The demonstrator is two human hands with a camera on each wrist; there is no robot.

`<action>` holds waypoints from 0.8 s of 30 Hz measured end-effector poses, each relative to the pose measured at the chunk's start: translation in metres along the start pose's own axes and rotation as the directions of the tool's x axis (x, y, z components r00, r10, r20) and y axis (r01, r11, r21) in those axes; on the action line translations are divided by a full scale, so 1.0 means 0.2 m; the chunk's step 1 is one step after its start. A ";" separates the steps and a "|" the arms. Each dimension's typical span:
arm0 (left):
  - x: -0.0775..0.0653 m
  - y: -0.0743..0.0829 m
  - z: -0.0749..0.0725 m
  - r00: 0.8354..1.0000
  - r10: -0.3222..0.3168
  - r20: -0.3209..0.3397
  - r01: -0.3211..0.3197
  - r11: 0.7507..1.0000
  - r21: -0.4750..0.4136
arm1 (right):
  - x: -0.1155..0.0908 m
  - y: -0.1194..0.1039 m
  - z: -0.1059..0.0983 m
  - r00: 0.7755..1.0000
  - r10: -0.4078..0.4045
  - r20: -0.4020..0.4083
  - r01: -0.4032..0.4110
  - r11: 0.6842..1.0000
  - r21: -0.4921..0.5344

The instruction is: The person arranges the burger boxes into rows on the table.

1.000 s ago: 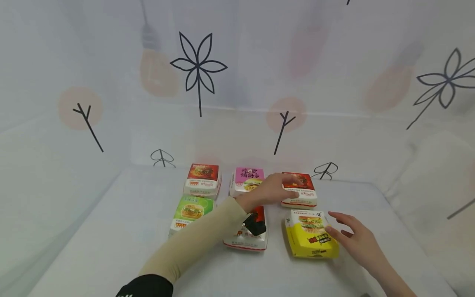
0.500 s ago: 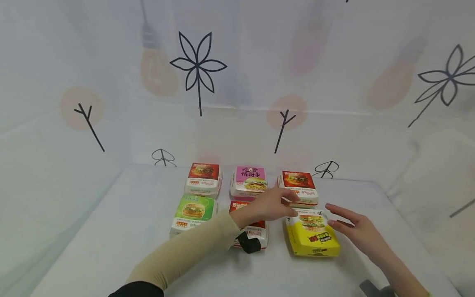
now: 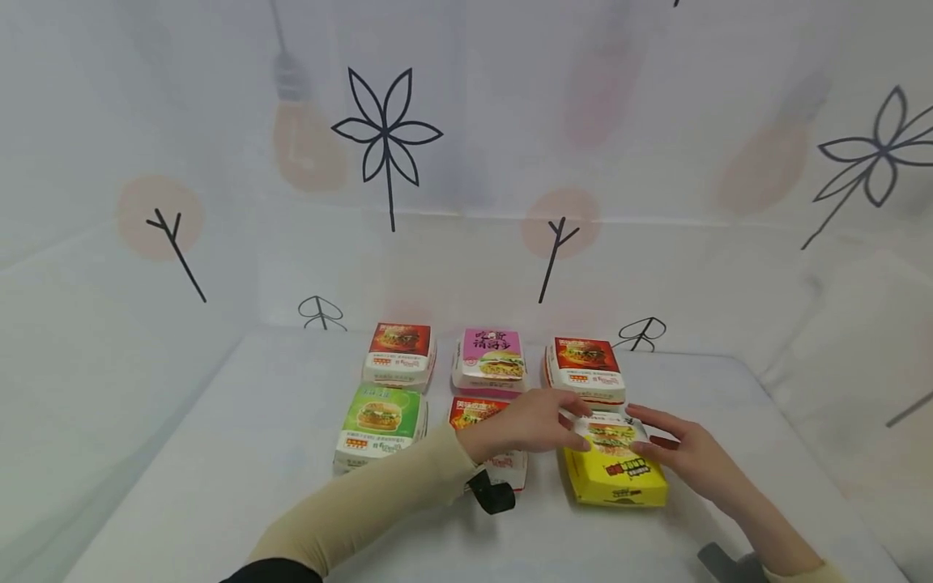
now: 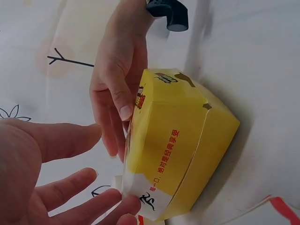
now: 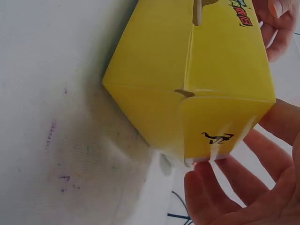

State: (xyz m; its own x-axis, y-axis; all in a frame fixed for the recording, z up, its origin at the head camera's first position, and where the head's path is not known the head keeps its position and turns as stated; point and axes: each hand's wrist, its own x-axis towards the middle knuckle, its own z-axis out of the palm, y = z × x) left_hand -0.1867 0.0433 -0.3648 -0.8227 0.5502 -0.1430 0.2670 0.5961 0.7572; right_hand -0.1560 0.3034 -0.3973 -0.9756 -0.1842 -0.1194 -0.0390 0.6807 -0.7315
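A yellow and white burger box (image 3: 619,482) rests on the white table at the front right. At its left stands my left hand (image 3: 535,417), thumb and fingers spread beside the upper left edge. My right hand (image 3: 692,453) is at its right, with the thumb near the top edge. In the left wrist view, the left fingers (image 4: 112,199) come close to the box's white end and the palm is bare. Seen from the right wrist, the right fingers (image 5: 243,176) extend behind the box's far end, loosely bent; whether they touch it is unclear.
Behind the yellow box sits a red and white burger box (image 3: 586,376). A pink box (image 3: 490,356), another red box (image 3: 399,350) and a green box (image 3: 379,421) stand farther left. My left forearm partly covers a red box (image 3: 470,410) in the front row.
My left hand has come back from the rear red box, down to the yellow box's left side. My right hand has shifted slightly left, closer to the yellow box.
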 end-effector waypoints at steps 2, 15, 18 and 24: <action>0.00 0.00 0.00 1.000 0.000 0.002 0.000 1.000 0.016 | 0.00 0.01 0.00 1.000 0.010 0.004 -0.010 1.000 0.000; 0.00 0.00 0.03 1.000 0.010 0.020 -0.013 0.994 0.108 | -0.04 0.02 0.05 0.998 -0.011 -0.059 0.006 0.997 -0.075; 0.00 0.00 0.04 1.000 0.008 0.027 -0.012 0.990 0.142 | -0.04 0.01 0.05 0.998 0.001 -0.068 -0.008 0.995 -0.103; 0.00 0.00 0.05 1.000 0.001 0.026 -0.005 0.988 0.155 | -0.06 0.01 0.04 0.995 -0.003 -0.099 -0.012 0.989 -0.150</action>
State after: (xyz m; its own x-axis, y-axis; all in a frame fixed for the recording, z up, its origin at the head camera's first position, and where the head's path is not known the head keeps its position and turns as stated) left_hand -0.1822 0.0491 -0.3709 -0.8093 0.5658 -0.1580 0.3459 0.6764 0.6503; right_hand -0.1435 0.3008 -0.4036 -0.9921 -0.1153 -0.0498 -0.0597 0.7817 -0.6208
